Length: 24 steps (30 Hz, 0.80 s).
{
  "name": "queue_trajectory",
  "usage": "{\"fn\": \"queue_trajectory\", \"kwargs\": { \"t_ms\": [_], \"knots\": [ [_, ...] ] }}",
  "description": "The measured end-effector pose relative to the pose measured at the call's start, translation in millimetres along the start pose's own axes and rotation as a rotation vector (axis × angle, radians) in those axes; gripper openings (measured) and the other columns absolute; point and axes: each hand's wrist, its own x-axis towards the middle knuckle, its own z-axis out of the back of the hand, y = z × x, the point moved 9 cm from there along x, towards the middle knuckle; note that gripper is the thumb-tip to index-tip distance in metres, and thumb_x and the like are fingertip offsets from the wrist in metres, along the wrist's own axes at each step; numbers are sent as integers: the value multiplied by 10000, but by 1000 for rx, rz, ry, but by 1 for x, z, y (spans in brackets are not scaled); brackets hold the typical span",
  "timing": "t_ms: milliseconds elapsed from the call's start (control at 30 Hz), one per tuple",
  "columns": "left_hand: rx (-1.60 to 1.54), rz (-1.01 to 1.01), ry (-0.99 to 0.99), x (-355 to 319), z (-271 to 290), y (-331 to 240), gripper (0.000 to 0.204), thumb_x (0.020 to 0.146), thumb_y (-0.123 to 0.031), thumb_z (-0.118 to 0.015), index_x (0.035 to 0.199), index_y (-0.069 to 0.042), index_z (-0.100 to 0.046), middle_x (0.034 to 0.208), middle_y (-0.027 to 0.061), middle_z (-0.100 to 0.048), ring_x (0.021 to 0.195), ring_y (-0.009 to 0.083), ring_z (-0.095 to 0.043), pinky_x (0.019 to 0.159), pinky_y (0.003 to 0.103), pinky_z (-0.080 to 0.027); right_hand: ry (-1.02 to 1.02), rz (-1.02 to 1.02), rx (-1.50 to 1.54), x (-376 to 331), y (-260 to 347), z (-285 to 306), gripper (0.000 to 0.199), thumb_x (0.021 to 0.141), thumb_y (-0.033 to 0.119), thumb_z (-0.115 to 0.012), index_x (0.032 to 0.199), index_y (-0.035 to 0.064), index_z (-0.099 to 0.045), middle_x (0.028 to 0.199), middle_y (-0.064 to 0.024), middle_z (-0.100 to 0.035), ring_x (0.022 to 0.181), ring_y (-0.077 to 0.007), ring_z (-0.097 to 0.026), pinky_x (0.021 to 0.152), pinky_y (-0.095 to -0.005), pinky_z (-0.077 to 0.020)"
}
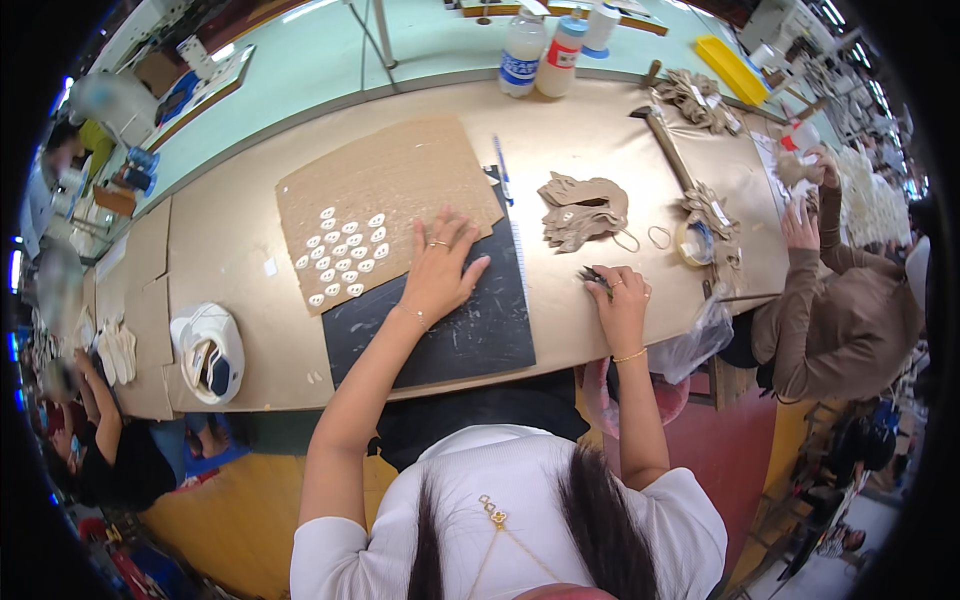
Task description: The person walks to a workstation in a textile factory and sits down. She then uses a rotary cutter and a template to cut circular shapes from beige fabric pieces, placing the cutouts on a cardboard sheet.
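Note:
My left hand [440,262] lies flat with its fingers stretched out on the near right part of a brown cardboard sheet [385,160], holding nothing. Rows of small white teardrop-shaped pieces [343,251] are laid out on the sheet, left of that hand. Under the sheet's near side is a black board [460,340]. Over the table to the right, my right hand [622,298] is closed round small dark thread snips [592,274], tips pointing left; fingers partly cover them. Just beyond it lies a bundle of brown fabric-like pieces [585,214], with a rubber band [659,237] nearby.
A white shoe [208,354] stands at the left. A blue pen [503,168] lies beyond the board. To the right are a hammer [668,148], a tape roll [694,243] and more brown bundles [697,100]. Two bottles [522,55] stand at the back. A co-worker [835,320] works at the right.

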Motion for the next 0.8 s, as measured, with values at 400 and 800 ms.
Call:
{"fn": "queue_trajectory", "kwargs": {
  "t_ms": [400,800],
  "knots": [
    [-32,6,-181,-13,6,-30,606,934,-387,-625,1435,-83,-470,1581,235,-238,1482,421,-184,1183,593,-154,-274,46,45,45,-2,33,230,874,137,-701,1103,121,-719,1092,-81,-620,1065,-279,-554,938,-422,-412],
    [8,-75,-105,-39,-1,-48,463,938,-397,-611,1307,-118,-607,1476,161,-461,1420,321,-368,1179,505,-241,-12,273,-71,136,30,-13,297,811,102,-713,1094,186,-744,1189,-70,-616,1117,-296,-560,940,-457,-436]
  ]
}}
